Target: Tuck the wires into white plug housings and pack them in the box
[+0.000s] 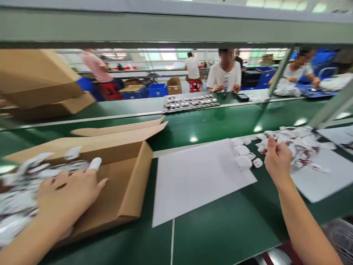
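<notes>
My left hand (68, 191) reaches into an open cardboard box (135, 180), fingers spread over a heap of white parts (19, 202) at its left side. A white cover sits on one fingertip. On the right, my right hand (278, 162) is closed, thumb up, beside a pile of small white pieces with wires (306, 143). What its fingers hold, if anything, is hidden. Several rounded white square pieces (243, 162) lie just left of that hand, some on the right end of a white sheet (190, 184).
Another white sheet (325, 184) lies under the pile. Across the green belt (204, 125) stands a tray of white pieces (190, 103), with a co-worker (224, 75) behind it. A slanted metal post (328, 105) rises at right; a shelf beam (176, 27) crosses overhead.
</notes>
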A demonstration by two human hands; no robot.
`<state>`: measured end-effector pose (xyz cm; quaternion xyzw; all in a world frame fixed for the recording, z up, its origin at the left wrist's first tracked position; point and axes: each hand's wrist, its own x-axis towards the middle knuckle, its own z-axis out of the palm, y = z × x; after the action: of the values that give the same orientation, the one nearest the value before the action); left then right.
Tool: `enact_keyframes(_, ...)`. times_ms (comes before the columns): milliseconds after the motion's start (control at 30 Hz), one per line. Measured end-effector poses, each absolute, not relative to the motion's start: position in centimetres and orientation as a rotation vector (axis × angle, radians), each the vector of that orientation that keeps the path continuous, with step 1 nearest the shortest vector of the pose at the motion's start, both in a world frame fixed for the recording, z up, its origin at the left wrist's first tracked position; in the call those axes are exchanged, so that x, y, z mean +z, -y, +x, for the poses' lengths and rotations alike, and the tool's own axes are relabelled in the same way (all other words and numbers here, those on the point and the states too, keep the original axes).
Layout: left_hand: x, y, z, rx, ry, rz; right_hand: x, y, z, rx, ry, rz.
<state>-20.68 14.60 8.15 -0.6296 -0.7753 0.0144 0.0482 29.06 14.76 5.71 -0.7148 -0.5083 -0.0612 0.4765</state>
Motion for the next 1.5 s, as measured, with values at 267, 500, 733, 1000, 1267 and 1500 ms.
enact_keyframes(267,3.8,-10.8,-8.7,-0.697,1.303,-2.460,2.7,-13.3,27.9,0.133,1.514,-2.202)
enact_keyframes(500,0.8,-11.7,-2.7,-0.813,1.516,-3.001,-1.2,-11.5,22.1,-0.016,2.060,-1.417)
enact_keyframes(733,0.9,-16.6,3.6,-1.388,1.476,-3.389,-0.7,-13.7,20.7,0.077,2.192,-0.999)
enact_keyframes(1000,0.7,-15.7,2.2,-1.423,1.714,-3.351,1.9,-15.1,20.7,0.780,1.707,-1.360)
enact_keyframes(1267,1.1,-15.0,0.7,-1.442,1.779,-3.315,2.3,-15.8,19.8,1.078,1.616,-1.454)
enact_keyframes(1500,-0.3,-15.2,0.8,-1.614,2.101,-3.278,4.1,-13.4,20.9,1.242,1.581,-1.407)
